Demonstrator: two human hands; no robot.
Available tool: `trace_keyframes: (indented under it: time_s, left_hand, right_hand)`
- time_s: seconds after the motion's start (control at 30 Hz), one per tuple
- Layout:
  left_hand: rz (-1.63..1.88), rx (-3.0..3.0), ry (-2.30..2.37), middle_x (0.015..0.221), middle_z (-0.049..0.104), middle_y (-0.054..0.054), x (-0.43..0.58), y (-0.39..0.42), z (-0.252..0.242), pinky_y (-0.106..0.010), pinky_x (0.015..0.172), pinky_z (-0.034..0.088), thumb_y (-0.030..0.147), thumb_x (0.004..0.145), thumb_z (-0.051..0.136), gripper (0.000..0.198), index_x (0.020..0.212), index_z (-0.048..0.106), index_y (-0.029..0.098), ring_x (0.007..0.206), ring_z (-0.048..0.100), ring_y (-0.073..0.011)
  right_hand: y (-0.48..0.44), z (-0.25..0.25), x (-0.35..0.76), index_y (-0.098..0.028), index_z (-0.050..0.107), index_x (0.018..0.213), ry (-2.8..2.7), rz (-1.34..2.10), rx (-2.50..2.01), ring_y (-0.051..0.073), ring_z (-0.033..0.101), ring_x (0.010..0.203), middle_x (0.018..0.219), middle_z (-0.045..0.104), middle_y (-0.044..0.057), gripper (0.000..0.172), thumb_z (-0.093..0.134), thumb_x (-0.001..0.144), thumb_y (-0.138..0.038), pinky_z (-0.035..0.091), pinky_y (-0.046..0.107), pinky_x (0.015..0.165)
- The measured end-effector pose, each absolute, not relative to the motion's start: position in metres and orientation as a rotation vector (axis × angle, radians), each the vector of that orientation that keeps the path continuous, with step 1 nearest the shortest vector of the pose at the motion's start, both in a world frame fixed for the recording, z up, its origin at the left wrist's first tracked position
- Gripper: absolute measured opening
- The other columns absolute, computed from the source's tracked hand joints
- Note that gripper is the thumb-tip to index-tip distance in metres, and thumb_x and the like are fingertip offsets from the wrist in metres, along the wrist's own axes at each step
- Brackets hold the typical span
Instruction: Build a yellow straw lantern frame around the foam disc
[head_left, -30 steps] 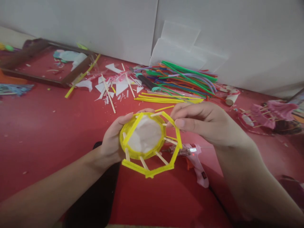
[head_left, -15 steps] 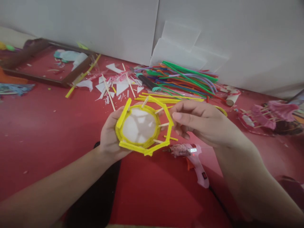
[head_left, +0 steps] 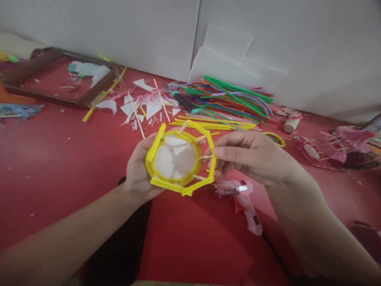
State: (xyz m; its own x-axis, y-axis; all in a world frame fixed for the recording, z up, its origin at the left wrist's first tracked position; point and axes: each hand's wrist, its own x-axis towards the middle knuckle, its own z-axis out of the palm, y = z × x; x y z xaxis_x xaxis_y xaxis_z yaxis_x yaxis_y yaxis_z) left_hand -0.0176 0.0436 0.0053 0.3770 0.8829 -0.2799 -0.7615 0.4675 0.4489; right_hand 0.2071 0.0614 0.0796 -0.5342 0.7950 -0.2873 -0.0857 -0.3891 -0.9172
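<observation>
My left hand (head_left: 137, 171) grips a small yellow frame (head_left: 178, 159) from behind: a yellow ring around a white disc, joined by short wooden sticks to an outer yellow hexagon. My right hand (head_left: 253, 157) pinches the frame's right edge, thumb and fingers closed on a yellow side and a stick there. The frame is held above the red table (head_left: 59, 167), its open face turned toward me.
A pink glue gun (head_left: 245, 200) lies just below my right hand. Behind are a pile of coloured pipe cleaners (head_left: 229, 99), yellow strips (head_left: 208, 124), white scraps and sticks (head_left: 143, 107), white foam sheets (head_left: 226, 59) against the wall, a wooden frame (head_left: 59, 79) far left, and a pink craft piece (head_left: 339, 145) right.
The yellow frame was turned and tilted up and slightly left, so the hexagon now faces more upward. My right hand shifted its pinch along the right edge.
</observation>
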Motion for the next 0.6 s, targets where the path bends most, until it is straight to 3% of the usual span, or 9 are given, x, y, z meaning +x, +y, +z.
trace_keyframes:
  time_s: [0.3, 0.6]
  left_hand:
    - [1.060, 0.252, 0.506, 0.099, 0.084, -0.009, -0.0138, 0.0431, 0.0118, -0.056, 0.114, 0.047, 0.038, 0.096, 0.051, 0.037, 0.106, 0.075, 0.012, 0.118, 0.073, -0.0346]
    - [1.040, 0.255, 0.538, 0.100, 0.084, -0.007, -0.0172, 0.0438, 0.0076, -0.053, 0.114, 0.049, 0.041, 0.097, 0.052, 0.038, 0.103, 0.076, 0.012, 0.108, 0.076, -0.0322]
  right_hand:
    - [0.0610, 0.0775, 0.2067, -0.017, 0.078, 0.083, -1.238, 1.943, -1.034, 0.013, 0.076, 0.059, 0.068, 0.077, -0.001, 0.020, 0.091, 0.075, -0.031, 0.064, 0.020, 0.057]
    - [0.0602, 0.0779, 0.2077, -0.017, 0.079, 0.082, -1.296, 1.887, -1.051, 0.013, 0.075, 0.061, 0.067, 0.077, 0.000, 0.019, 0.090, 0.077, -0.032, 0.066, 0.023, 0.060]
